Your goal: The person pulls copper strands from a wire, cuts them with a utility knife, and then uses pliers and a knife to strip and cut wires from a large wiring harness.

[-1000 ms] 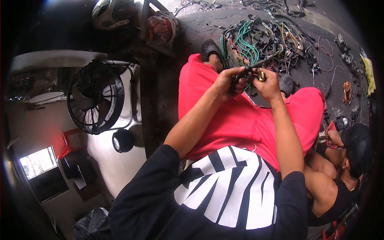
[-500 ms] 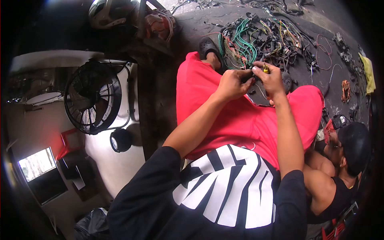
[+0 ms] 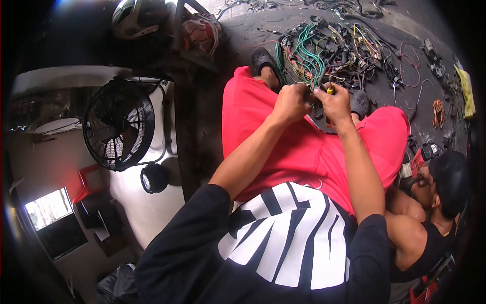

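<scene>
Above my lap, my left hand [image 3: 293,103] and my right hand [image 3: 334,104] meet at the near edge of a tangled wire harness [image 3: 349,50]. My right hand is wrapped round a yellow-handled tool [image 3: 330,89], whose tip points away from me. Closed fingers on my left hand pinch something dark, too small to make out, close to the right fingertips. Green wires [image 3: 307,53] run down toward both hands.
A person in a black cap [image 3: 450,177] sits at the right. A black fan [image 3: 119,124] and a round lamp [image 3: 153,178] are at the left. Beyond them is a helmet [image 3: 136,19]. Yellow plastic [image 3: 466,93] and an orange wire bundle [image 3: 438,113] lie at far right.
Both hands have shifted slightly left. My left hand has turned, its fingers now more curled, and my right hand has moved with the yellow tool.
</scene>
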Motion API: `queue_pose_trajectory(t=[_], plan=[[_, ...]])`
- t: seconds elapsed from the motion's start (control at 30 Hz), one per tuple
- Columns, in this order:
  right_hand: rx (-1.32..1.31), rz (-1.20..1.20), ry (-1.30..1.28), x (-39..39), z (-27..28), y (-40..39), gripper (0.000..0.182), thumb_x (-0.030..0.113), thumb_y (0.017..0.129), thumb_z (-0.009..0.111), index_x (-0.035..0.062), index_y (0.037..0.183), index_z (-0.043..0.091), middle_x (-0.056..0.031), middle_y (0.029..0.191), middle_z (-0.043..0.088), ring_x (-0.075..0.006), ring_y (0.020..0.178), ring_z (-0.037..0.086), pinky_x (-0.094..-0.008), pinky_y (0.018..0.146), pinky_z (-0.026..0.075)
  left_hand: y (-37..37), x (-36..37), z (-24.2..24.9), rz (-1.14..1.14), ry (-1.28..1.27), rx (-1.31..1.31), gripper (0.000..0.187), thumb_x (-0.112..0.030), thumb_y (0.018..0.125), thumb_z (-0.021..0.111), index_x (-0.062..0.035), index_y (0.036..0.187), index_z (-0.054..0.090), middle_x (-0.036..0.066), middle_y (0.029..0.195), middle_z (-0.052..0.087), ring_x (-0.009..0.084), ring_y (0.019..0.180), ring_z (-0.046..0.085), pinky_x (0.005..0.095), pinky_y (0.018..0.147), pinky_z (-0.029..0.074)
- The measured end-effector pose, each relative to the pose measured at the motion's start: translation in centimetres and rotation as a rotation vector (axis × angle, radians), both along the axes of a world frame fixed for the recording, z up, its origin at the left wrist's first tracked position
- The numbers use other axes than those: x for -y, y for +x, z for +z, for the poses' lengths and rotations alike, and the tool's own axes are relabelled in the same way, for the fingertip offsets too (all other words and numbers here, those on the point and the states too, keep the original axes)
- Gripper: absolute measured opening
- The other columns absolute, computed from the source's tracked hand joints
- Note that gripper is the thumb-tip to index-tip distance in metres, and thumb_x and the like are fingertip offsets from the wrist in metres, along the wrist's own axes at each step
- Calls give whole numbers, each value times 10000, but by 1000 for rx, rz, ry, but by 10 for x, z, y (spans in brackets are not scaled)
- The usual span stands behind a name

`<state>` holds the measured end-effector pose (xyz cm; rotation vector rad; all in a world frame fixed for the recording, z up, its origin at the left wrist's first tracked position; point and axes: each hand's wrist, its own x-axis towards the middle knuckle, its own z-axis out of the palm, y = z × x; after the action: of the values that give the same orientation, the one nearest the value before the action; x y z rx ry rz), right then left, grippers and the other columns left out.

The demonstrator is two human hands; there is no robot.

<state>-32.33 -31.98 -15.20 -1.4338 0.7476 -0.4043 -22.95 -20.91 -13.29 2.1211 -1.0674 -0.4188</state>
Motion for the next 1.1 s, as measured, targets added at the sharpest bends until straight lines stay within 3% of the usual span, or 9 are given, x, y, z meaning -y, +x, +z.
queue_pose_trajectory(t=[0.1, 0.2, 0.3, 0.4, 0.47, 0.77, 0.97, 1.07, 1.1], plan=[[47, 0, 160, -3, 30, 0, 52, 31, 773, 634, 16, 727, 615, 30, 702, 599, -58, 588, 499, -225, 555, 414, 10, 1, 12, 137, 77, -225, 179, -129, 789, 649, 47, 818, 631, 149, 640, 620, 180, 588, 615, 303, 555, 470], [83, 86, 188, 3, 34, -1, 53, 25, 770, 639, 16, 729, 607, 41, 676, 578, -54, 579, 487, -225, 532, 401, 19, -1, -3, 248, -228, -550, 186, -121, 812, 619, 45, 728, 617, 108, 629, 613, 187, 551, 567, 308, 531, 443], [103, 120, 152, 5, 31, -2, 63, 30, 757, 647, 16, 728, 594, 37, 639, 555, -49, 560, 466, -232, 508, 389, 26, -8, 0, 285, -328, -1162, 186, -198, 873, 572, -15, 845, 581, 21, 656, 555, 126, 522, 477, 254, 488, 383], [77, 222, -300, 6, 28, -2, 78, 33, 733, 651, 6, 724, 579, 19, 617, 550, -50, 544, 453, -243, 490, 379, 29, -14, 7, 248, -392, -1670, 228, -283, 891, 529, -57, 920, 535, -16, 649, 477, 97, 526, 388, 237, 486, 323], [82, 172, -274, 3, 20, -1, 65, 31, 713, 647, 16, 746, 593, -8, 599, 547, -71, 526, 454, -261, 490, 382, 29, -19, 10, 190, -374, -1926, 246, -298, 887, 528, -55, 927, 535, -22, 646, 461, 92, 534, 373, 232, 492, 309], [-75, 27, -637, 1, 21, -2, 172, 85, 653, 649, 74, 824, 632, -120, 677, 615, -288, 614, 608, -354, 549, 455, 29, -19, 17, 113, -215, -1992, 282, -315, 895, 497, -35, 903, 530, -31, 627, 437, 70, 515, 360, 208, 461, 282], [-95, -164, -867, -6, 10, 0, 118, 43, 693, 628, 46, 810, 614, -43, 579, 529, -120, 505, 508, -270, 492, 395, 19, -13, 15, 75, -209, -2035, 271, -312, 896, 486, -45, 894, 531, -24, 605, 434, 72, 511, 364, 213, 453, 281], [-99, 83, -246, 9, -14, -2, 122, 77, 706, 634, 59, 826, 646, -26, 639, 611, -141, 553, 569, -287, 511, 433, 13, -11, 16, 126, -235, -1896, 271, -309, 896, 491, -42, 907, 533, -16, 603, 450, 76, 504, 370, 217, 449, 283], [-12, 32, 198, 9, -11, 2, 94, 72, 729, 635, 54, 819, 657, 16, 660, 583, -59, 537, 494, -234, 476, 384, 11, -11, 16, 146, -243, -1828, 272, -308, 895, 495, -39, 916, 535, -13, 603, 457, 78, 501, 372, 218, 447, 284]])
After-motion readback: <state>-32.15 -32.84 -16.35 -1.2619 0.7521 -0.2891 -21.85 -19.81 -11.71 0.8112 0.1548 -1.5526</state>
